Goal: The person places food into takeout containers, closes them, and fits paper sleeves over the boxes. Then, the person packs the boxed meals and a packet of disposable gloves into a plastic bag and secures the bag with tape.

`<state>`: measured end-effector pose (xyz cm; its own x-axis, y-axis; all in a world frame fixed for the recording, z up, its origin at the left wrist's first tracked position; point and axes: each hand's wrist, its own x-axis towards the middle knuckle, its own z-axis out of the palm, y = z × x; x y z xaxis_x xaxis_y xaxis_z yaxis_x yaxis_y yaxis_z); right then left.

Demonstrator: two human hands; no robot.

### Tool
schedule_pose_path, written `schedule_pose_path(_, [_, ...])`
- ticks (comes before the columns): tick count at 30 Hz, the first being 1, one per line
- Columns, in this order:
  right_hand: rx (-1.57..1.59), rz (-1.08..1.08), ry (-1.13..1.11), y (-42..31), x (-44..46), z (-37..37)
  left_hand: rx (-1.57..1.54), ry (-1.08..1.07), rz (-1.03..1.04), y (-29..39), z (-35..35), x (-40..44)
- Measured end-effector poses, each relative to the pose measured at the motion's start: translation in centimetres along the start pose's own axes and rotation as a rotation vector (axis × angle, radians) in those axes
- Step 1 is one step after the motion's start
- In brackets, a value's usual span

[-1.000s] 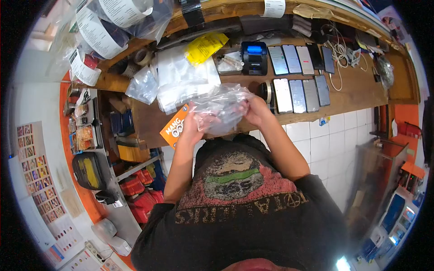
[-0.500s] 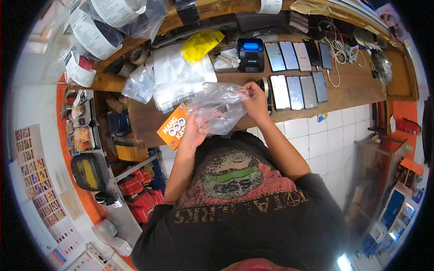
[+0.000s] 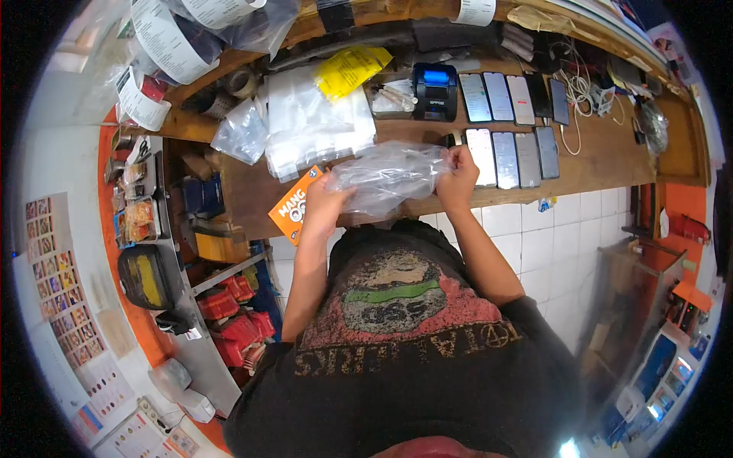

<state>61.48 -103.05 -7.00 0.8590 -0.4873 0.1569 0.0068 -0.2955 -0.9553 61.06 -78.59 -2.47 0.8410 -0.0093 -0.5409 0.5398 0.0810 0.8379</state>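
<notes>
A clear plastic bag [image 3: 389, 179] is stretched sideways between my two hands, above the front edge of the wooden table. My left hand [image 3: 327, 204] is closed on its left end. The right end is pinched in my right hand [image 3: 456, 177], close to the lit phones. Just left of my left hand lies an orange box or card [image 3: 294, 208] with "MANG" in white letters, its right side partly hidden by the hand. A stack of clear plastic bags [image 3: 317, 118] lies behind the held one, with a yellow packet [image 3: 353, 70] on top.
Several phones [image 3: 500, 149] lie in two rows on the right of the table [image 3: 603, 153]. A small black printer [image 3: 435, 91] stands behind the held bag. White cables [image 3: 578, 91] are tangled at the back right. Wrapped parcels with paper labels [image 3: 164, 38] hang over the upper left.
My hands have moved apart, pulling the plastic bag wider and flatter. The right hand shifted right, and the left hand now covers more of the orange item. The view has turned slightly.
</notes>
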Motion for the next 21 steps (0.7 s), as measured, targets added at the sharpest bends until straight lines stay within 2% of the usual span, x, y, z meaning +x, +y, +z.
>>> schedule_pose_path(1, [0.004,-0.007,-0.006,-0.1,0.0,0.2,0.18,0.096,0.015,-1.2,-0.5,1.4])
schedule_pose_path(2, [0.164,0.065,-0.059,-0.2,-0.2,0.6,0.177,0.102,0.019,-2.8,-1.0,2.8])
schedule_pose_path(4, [0.482,0.215,-0.159,-1.5,-0.9,1.2,0.363,0.197,0.17,-5.2,-1.5,4.9])
schedule_pose_path(5, [0.731,0.471,-0.398,-2.9,-1.2,0.6,0.363,0.198,0.175,-5.8,-1.7,5.3])
schedule_pose_path(6, [0.736,0.465,-0.394,-4.5,-0.7,-0.6,0.067,0.055,0.115,-5.9,-1.7,5.5])
schedule_pose_path(7, [1.074,0.59,-0.655,-5.6,-0.4,-1.9,-0.227,-0.09,0.047,-5.4,-1.3,5.3])
schedule_pose_path(8, [1.41,0.708,-0.925,-6.1,-0.2,-2.7,-0.224,-0.093,0.047,-5.1,-0.8,5.0])
schedule_pose_path(9, [1.429,0.597,-0.807,-4.8,-0.8,-1.9,-0.418,-0.057,0.016,-3.7,0.6,4.0])
schedule_pose_path(10, [1.428,0.595,-0.806,-2.6,-1.1,-1.0,-0.614,-0.02,-0.017,-2.9,1.3,3.6])
schedule_pose_path(12, [1.067,0.804,-0.798,1.1,-1.4,0.5,-0.655,-0.033,-0.023,-4.5,0.7,4.2])
schedule_pose_path(13, [0.925,0.924,-0.831,-0.9,-1.8,0.9,-0.551,-0.053,0.021,-4.8,0.6,4.2])
schedule_pose_path(14, [0.948,0.92,-0.89,-0.9,-2.5,1.9,-0.446,-0.07,0.066,-5.2,0.4,4.2])
schedule_pose_path(16, [0.979,0.874,-0.858,-2.7,-3.4,3.2,-0.382,-0.005,0.14,-5.8,1.0,3.7])
schedule_pose_path(17, [0.982,0.87,-0.857,-2.4,-3.8,3.7,-0.13,0.117,0.332,-5.9,1.2,3.8])
schedule_pose_path(18, [0.812,0.876,-0.91,-1.5,-4.4,4.3,0.124,0.238,0.52,-5.9,1.3,3.7])
schedule_pose_path(19, [0.639,0.872,-0.956,-1.6,-4.6,4.7,0.266,0.33,0.607,-5.4,1.6,3.3])
schedule_pose_path(20, [0.631,0.865,-0.819,-2.0,-5.4,5.0,0.26,0.325,0.626,-5.3,1.7,3.0])
schedule_pose_path(21, [0.598,0.849,-0.869,-3.0,-5.2,4.7,0.448,0.441,0.631,-5.2,1.9,2.9])
